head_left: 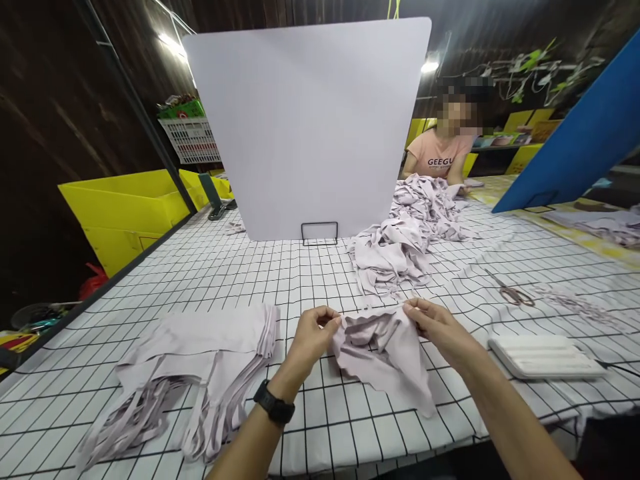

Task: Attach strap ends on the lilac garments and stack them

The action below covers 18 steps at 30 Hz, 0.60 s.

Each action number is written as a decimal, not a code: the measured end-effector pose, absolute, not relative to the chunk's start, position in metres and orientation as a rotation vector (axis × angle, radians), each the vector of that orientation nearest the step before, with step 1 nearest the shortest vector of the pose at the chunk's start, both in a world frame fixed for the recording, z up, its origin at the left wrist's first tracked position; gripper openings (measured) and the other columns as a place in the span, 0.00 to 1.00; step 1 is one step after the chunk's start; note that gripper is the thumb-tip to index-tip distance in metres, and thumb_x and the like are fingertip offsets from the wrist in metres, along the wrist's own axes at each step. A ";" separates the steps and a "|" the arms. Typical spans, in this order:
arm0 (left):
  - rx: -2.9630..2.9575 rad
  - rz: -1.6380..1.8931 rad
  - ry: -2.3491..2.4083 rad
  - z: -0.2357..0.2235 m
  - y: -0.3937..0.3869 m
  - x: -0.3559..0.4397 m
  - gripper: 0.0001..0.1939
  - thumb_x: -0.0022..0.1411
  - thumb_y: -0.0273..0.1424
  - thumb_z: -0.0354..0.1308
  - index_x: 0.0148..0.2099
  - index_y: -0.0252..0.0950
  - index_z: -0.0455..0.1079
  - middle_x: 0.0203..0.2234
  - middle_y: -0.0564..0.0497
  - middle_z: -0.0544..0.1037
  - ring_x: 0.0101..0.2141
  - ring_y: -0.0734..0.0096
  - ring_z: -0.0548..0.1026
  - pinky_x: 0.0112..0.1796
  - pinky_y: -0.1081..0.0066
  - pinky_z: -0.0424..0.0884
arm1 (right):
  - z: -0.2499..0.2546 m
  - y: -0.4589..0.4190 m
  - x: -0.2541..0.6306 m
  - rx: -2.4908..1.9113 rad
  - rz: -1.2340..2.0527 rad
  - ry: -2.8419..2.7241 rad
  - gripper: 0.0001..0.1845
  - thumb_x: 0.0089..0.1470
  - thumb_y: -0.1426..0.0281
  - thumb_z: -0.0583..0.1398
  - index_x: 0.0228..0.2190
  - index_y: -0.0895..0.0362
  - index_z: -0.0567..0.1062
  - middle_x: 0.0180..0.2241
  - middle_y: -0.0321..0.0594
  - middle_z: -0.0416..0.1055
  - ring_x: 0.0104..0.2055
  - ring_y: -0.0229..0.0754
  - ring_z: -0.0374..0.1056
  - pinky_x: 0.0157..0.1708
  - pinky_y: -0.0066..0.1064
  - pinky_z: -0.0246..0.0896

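Observation:
A pale lilac cloth garment (385, 353) hangs between my hands just over the checked tablecloth, its lower edge drooping in folds. My left hand (316, 333) pinches its left upper corner between thumb and fingers. At the opposite corner my right hand (435, 323) pinches the fabric the same way. To the left lies a neat stack of the same garments (200, 340), with straps trailing toward the near edge. Beyond my hands a loose heap of lilac garments (395, 250) stretches back along the right side of the white board.
A white upright board (315, 133) on a wire stand blocks the middle. Scissors (515, 293), thread scraps (575, 307) and a white flat device (545, 357) with a cord lie right. A person (440, 150) sits behind the heap. A blue board (570, 133) leans at far right; yellow bins (125, 213) stand left.

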<state>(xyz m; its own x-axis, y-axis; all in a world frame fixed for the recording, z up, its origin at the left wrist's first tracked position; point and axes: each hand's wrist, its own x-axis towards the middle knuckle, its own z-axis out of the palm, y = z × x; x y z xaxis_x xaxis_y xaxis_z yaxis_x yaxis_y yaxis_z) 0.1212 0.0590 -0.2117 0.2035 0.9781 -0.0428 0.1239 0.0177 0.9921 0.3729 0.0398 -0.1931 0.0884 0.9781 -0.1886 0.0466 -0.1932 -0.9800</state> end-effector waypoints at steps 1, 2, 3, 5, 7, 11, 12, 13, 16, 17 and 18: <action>1.341 0.979 1.158 -0.212 0.057 0.121 0.08 0.60 0.34 0.61 0.32 0.34 0.73 0.28 0.50 0.75 0.32 0.69 0.72 0.37 0.70 0.69 | -0.194 0.038 0.370 -1.419 1.280 -1.065 0.28 0.38 0.46 0.72 0.29 0.56 0.75 0.23 0.34 0.70 0.24 0.38 0.65 0.24 0.28 0.62; 1.318 0.977 1.147 -0.212 0.056 0.122 0.08 0.60 0.34 0.60 0.32 0.35 0.72 0.27 0.50 0.74 0.31 0.70 0.72 0.36 0.71 0.68 | -0.195 0.037 0.367 -1.405 1.299 -1.043 0.28 0.38 0.46 0.73 0.29 0.56 0.75 0.24 0.34 0.71 0.25 0.38 0.66 0.25 0.28 0.63; 1.288 0.968 1.122 -0.212 0.055 0.123 0.08 0.60 0.33 0.60 0.32 0.34 0.72 0.27 0.51 0.74 0.31 0.71 0.71 0.35 0.71 0.68 | -0.196 0.036 0.364 -1.388 1.316 -1.024 0.28 0.37 0.47 0.73 0.29 0.56 0.76 0.24 0.35 0.72 0.26 0.38 0.67 0.26 0.28 0.64; 1.232 0.956 1.090 -0.211 0.054 0.124 0.08 0.61 0.34 0.59 0.33 0.34 0.70 0.26 0.52 0.72 0.29 0.73 0.70 0.33 0.73 0.67 | -0.196 0.034 0.361 -1.357 1.341 -0.993 0.28 0.36 0.48 0.74 0.30 0.55 0.77 0.26 0.35 0.73 0.27 0.39 0.69 0.27 0.28 0.66; 1.207 0.958 1.098 -0.209 0.054 0.125 0.10 0.63 0.37 0.58 0.34 0.35 0.69 0.28 0.52 0.72 0.28 0.75 0.69 0.31 0.74 0.65 | -0.194 0.034 0.360 -1.336 1.354 -0.974 0.27 0.36 0.48 0.74 0.30 0.55 0.77 0.25 0.34 0.73 0.27 0.40 0.70 0.28 0.28 0.67; 1.460 0.875 1.156 -0.202 0.047 0.125 0.21 0.59 0.44 0.64 0.50 0.39 0.68 0.44 0.48 0.72 0.32 0.71 0.71 0.31 0.72 0.67 | -0.191 0.036 0.358 -1.325 1.340 -0.962 0.25 0.38 0.50 0.74 0.30 0.55 0.76 0.25 0.35 0.74 0.27 0.41 0.71 0.28 0.30 0.69; 1.606 0.836 1.179 -0.201 0.045 0.125 0.28 0.55 0.43 0.68 0.55 0.41 0.67 0.49 0.48 0.71 0.35 0.69 0.72 0.33 0.71 0.69 | -0.191 0.037 0.356 -1.327 1.327 -0.962 0.25 0.38 0.51 0.74 0.30 0.55 0.76 0.25 0.35 0.75 0.27 0.41 0.71 0.28 0.30 0.69; 1.761 0.791 1.204 -0.201 0.042 0.126 0.34 0.51 0.42 0.71 0.58 0.43 0.65 0.52 0.47 0.69 0.36 0.68 0.72 0.35 0.69 0.70 | -0.191 0.038 0.354 -1.331 1.313 -0.964 0.25 0.38 0.51 0.74 0.30 0.55 0.75 0.25 0.35 0.75 0.27 0.41 0.71 0.28 0.30 0.69; 2.123 0.666 1.299 -0.205 0.037 0.131 0.30 0.54 0.35 0.69 0.58 0.44 0.66 0.56 0.46 0.65 0.33 0.69 0.71 0.35 0.65 0.71 | -0.191 0.041 0.349 -1.350 1.270 -0.998 0.25 0.40 0.49 0.72 0.31 0.55 0.74 0.25 0.36 0.75 0.26 0.42 0.72 0.26 0.31 0.68; 2.195 0.636 1.343 -0.207 0.037 0.133 0.23 0.57 0.31 0.65 0.55 0.43 0.68 0.56 0.46 0.66 0.30 0.71 0.71 0.34 0.66 0.70 | -0.191 0.042 0.348 -1.357 1.256 -1.020 0.26 0.41 0.48 0.71 0.32 0.55 0.74 0.24 0.36 0.75 0.26 0.43 0.71 0.26 0.32 0.68; 2.245 0.625 1.382 -0.209 0.037 0.135 0.17 0.60 0.29 0.61 0.52 0.41 0.70 0.55 0.47 0.67 0.28 0.72 0.70 0.33 0.66 0.69 | -0.190 0.042 0.348 -1.362 1.241 -1.047 0.27 0.42 0.47 0.71 0.32 0.55 0.74 0.24 0.36 0.74 0.25 0.43 0.71 0.26 0.32 0.68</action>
<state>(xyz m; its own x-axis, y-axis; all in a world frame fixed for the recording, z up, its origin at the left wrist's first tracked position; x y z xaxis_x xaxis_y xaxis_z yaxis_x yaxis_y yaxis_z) 0.1351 0.0372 -0.2088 0.4020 0.9031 0.1510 0.7097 -0.4115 0.5718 0.3477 0.0417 -0.1898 0.1072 0.9827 -0.1512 -0.0169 -0.1502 -0.9885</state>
